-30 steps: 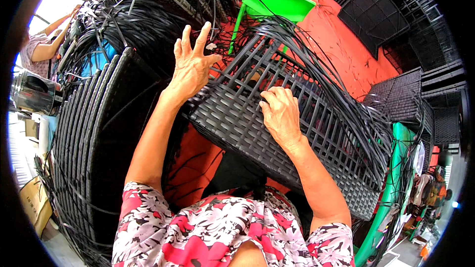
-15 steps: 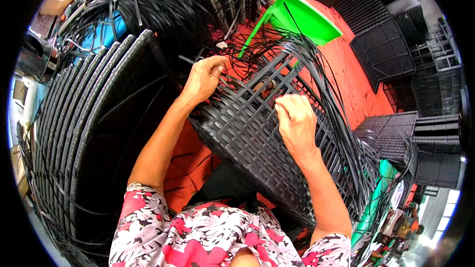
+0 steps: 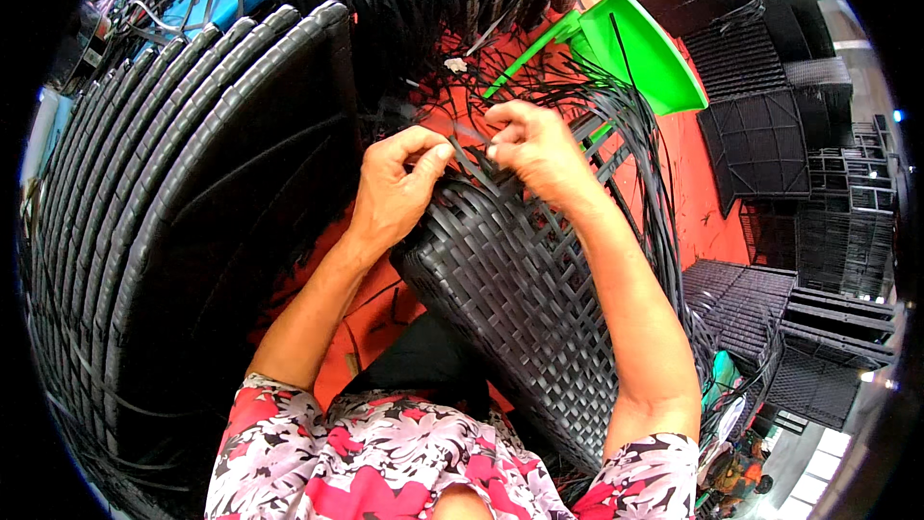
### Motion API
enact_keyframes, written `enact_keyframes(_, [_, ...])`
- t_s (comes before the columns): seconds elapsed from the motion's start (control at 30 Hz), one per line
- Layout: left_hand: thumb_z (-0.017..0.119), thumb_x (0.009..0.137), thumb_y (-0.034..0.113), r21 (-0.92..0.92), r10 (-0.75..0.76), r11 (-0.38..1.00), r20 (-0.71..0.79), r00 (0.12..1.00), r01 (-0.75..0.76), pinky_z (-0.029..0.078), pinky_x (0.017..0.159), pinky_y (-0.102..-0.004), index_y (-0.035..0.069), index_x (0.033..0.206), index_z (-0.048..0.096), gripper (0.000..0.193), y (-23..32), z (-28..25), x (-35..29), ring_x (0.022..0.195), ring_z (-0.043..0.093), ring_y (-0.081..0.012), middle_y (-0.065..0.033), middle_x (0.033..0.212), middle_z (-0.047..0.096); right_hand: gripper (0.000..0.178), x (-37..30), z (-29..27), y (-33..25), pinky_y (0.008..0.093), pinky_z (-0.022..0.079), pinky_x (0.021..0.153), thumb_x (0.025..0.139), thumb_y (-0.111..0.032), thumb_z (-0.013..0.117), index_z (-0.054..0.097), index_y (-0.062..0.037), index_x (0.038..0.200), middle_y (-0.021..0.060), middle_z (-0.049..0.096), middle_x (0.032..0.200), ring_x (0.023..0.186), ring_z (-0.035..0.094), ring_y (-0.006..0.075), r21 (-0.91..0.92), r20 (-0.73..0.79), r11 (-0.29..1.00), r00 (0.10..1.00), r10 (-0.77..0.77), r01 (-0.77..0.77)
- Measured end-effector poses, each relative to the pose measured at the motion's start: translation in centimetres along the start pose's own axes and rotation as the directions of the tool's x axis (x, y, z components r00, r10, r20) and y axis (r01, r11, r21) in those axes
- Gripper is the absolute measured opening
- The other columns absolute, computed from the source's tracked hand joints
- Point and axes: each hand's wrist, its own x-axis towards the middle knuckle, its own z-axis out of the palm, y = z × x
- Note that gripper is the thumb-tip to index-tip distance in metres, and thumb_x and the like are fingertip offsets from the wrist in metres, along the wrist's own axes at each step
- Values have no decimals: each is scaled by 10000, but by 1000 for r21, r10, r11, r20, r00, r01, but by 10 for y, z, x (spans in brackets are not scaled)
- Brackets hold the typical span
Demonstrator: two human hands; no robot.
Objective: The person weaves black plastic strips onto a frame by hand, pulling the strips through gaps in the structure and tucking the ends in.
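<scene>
A black woven panel (image 3: 520, 279) of flat plastic strips slants across in front of me, with loose strip ends at its far edge. At the panel's far left corner, my left hand (image 3: 397, 183) is closed, thumb and forefinger pinching a black plastic strip (image 3: 460, 156). My right hand (image 3: 539, 149) has come close beside it, over the far edge. Its fingers are curled in a pinch on a strip blurred between the two hands. The fingertips partly hide the strip. Long loose strips (image 3: 654, 183) hang along the panel's right side.
Curved black woven panels (image 3: 173, 193) stand stacked on my left. A bright green plastic dustpan (image 3: 647, 53) lies beyond the panel on the red floor (image 3: 707, 221). Heaps of black strips (image 3: 356, 0) fill the far left. Black woven furniture pieces (image 3: 751, 135) line the right.
My right hand has moved left and away from me, off the middle of the weave, to beside my left hand. The view has shifted, and the left hand appears slightly lower and farther right.
</scene>
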Motion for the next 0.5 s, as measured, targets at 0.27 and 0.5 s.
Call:
enact_keyframes(0.27, [690,773,373,477,114,817,417,902,-324,429,642,-409,33,830,688,345,39,15,36,660,603,-325,-152,679,605,137,-21,-22,-30,232,486,613,738,-27,695,690,7,870,35,676,754,661,595,79,413,-36,911,999,0,15])
enact_keyframes(0.5, [667,835,216,402,-75,900,524,848,-169,417,519,-285,-30,782,662,252,31,33,55,564,445,-44,-19,542,527,174,-39,-16,-24,247,500,655,789,-73,676,672,32,927,43,679,774,695,602,89,439,-235,881,969,-74,173])
